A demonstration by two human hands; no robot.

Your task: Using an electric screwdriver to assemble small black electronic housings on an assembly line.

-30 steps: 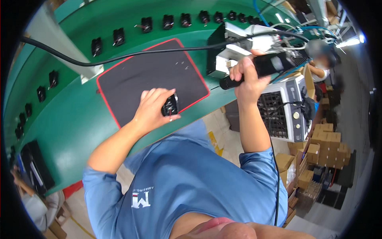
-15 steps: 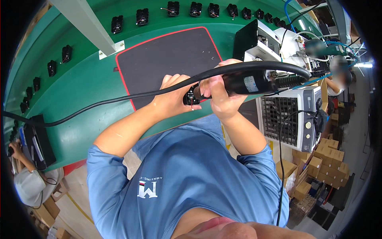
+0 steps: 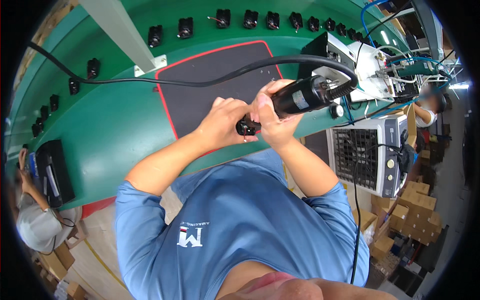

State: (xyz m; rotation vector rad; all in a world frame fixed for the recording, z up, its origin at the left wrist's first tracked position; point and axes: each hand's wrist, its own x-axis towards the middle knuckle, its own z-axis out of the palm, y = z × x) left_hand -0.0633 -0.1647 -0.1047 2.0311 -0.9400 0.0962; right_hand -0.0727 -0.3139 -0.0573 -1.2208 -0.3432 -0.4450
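Note:
My right hand (image 3: 274, 117) is wrapped round the front end of a black electric screwdriver (image 3: 300, 96), held tilted with its body up and to the right. My left hand (image 3: 225, 121) grips a small black plastic part (image 3: 245, 128) with a short wire end on its near side. The screwdriver's tip meets that part between my two hands; the fingers hide the exact contact. Beneath them is a dark grey mat (image 3: 200, 102) with a red border.
The screwdriver's thick cable (image 3: 195, 81) crosses over the mat to the left. Similar black parts (image 3: 223, 19) line the green belt beyond a metal post (image 3: 120, 35). A black tray (image 3: 56, 172) stands at left, machines (image 3: 367, 67) and an air cooler (image 3: 367, 155) at right. Another person (image 3: 37, 220) works far left.
The screwdriver has tipped more upright, its rear end swinging up. Its cable has risen away from my left wrist. My left hand still holds the black part.

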